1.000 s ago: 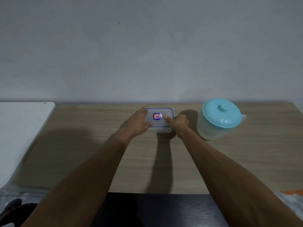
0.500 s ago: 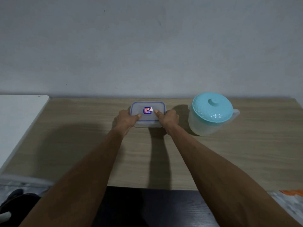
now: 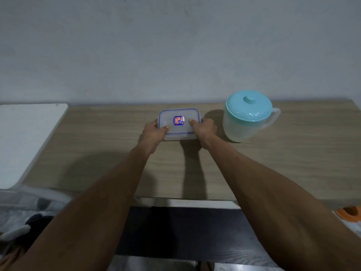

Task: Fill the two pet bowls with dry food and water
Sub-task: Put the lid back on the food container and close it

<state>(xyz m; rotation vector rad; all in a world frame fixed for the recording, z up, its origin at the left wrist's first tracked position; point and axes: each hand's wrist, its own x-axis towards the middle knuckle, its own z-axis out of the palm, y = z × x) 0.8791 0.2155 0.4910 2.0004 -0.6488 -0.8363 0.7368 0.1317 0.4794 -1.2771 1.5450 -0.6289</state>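
Container (image 3: pixel 179 122) between left hand (image 3: pixel 152 133) and right hand (image 3: pixel 205 130), both hands gripping its ends.

Both arms are bare from the bottom edge of the view to the wrists: no sleeve, cuff or glove shows on either. The left hand (image 3: pixel 154 133) and the right hand (image 3: pixel 205 131) are bare too, with no ring, watch or band visible on the wrists or fingers (image 3: pixel 166 127). The thumbnails look short and plain. The forearms are long and lean, tapering toward the wrists.
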